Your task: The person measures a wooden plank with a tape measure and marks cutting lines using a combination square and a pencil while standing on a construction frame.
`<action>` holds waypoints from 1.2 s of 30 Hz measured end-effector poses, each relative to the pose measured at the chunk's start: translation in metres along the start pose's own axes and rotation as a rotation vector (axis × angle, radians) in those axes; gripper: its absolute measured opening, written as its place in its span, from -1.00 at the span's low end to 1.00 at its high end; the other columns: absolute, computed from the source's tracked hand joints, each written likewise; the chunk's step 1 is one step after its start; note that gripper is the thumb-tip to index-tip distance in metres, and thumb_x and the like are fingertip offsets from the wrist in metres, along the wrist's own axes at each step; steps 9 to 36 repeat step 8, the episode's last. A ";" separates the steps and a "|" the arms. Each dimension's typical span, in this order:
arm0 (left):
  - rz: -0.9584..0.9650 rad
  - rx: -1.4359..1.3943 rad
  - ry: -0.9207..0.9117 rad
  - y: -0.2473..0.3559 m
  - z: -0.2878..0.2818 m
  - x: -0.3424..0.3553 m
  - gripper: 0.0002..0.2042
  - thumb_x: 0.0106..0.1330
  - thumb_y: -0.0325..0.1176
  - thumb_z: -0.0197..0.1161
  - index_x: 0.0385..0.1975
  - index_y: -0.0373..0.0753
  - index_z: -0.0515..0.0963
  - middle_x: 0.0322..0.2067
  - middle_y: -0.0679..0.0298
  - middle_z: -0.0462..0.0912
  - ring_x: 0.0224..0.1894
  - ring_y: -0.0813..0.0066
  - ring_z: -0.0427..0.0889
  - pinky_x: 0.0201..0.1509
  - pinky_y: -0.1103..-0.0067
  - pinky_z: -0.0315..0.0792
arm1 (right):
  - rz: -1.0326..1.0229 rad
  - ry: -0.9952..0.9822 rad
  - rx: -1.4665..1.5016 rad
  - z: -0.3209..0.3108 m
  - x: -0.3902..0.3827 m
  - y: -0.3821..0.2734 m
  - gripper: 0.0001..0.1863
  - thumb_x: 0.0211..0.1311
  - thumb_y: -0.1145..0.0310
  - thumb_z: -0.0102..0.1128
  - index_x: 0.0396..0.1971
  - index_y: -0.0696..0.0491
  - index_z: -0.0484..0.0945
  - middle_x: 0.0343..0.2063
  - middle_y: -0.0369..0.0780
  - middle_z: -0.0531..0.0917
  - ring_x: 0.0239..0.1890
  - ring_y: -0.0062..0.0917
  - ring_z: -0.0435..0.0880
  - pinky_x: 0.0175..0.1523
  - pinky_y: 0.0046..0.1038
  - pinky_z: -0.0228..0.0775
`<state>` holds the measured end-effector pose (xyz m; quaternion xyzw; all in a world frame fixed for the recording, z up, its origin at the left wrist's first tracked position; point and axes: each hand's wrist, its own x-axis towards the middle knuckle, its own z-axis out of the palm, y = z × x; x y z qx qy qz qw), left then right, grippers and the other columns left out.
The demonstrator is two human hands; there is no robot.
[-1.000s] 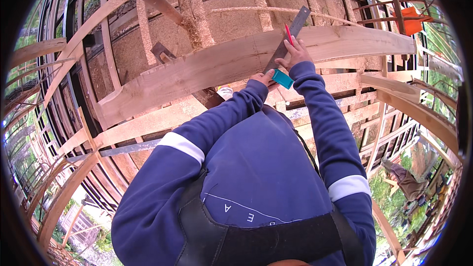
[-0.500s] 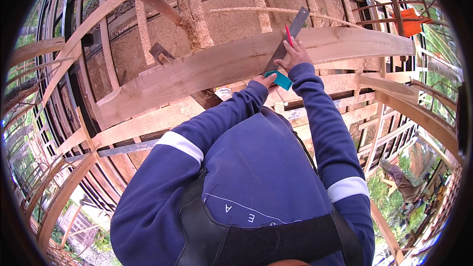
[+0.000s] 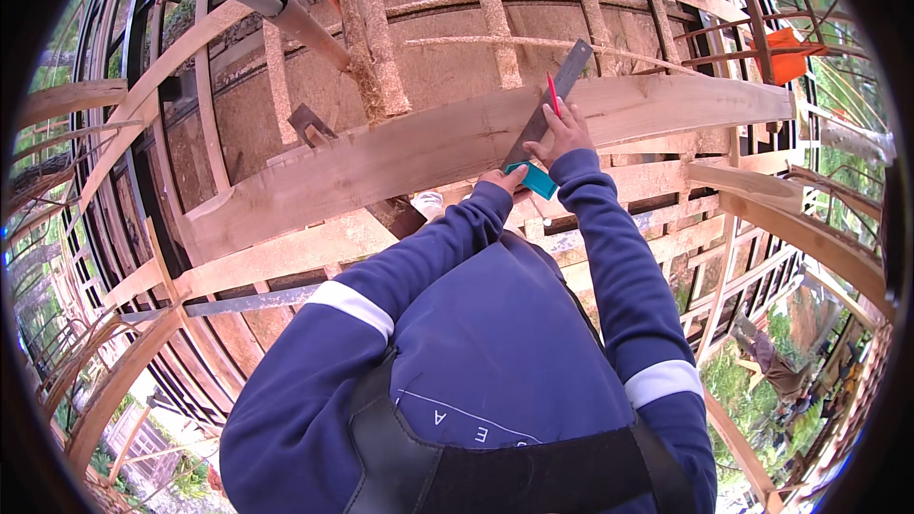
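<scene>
A long wooden plank [image 3: 409, 149] lies crosswise in front of me. A try square with a teal handle [image 3: 539, 181] and a dark metal blade [image 3: 569, 71] is set slantwise over it, the blade's tip past the far edge. My left hand [image 3: 505, 178] is closed on the handle at the plank's near edge. In my right hand [image 3: 567, 130] a red pencil [image 3: 552, 93] is gripped, lying along the blade's right side. The fingers of that hand rest on the plank and blade. Whether the pencil's point touches the wood is too small to tell.
Beneath the plank runs an open frame of wooden slats [image 3: 490, 9] dusted with sawdust. A metal pipe [image 3: 309, 29] slants up at the far left. An orange flag-like piece [image 3: 785, 55] hangs at the far right. Curved timbers [image 3: 809, 228] stand on the right.
The whole scene sits slightly lower in the picture, as the view has tilted. My hands, the square and the pencil keep nearly the same place on the plank.
</scene>
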<state>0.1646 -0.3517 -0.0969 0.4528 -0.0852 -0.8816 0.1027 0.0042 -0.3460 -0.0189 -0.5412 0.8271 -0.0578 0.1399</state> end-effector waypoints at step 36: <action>0.006 0.034 0.003 -0.002 -0.001 0.008 -0.64 0.29 -0.27 0.27 -0.20 -0.49 0.39 -0.17 0.00 0.57 -0.08 0.23 0.61 0.00 0.35 0.58 | -0.004 -0.020 -0.006 -0.003 -0.003 -0.003 -0.12 -0.10 -0.08 0.42 0.24 0.00 0.32 0.31 -0.07 0.23 0.33 -0.02 0.14 0.39 -0.24 0.06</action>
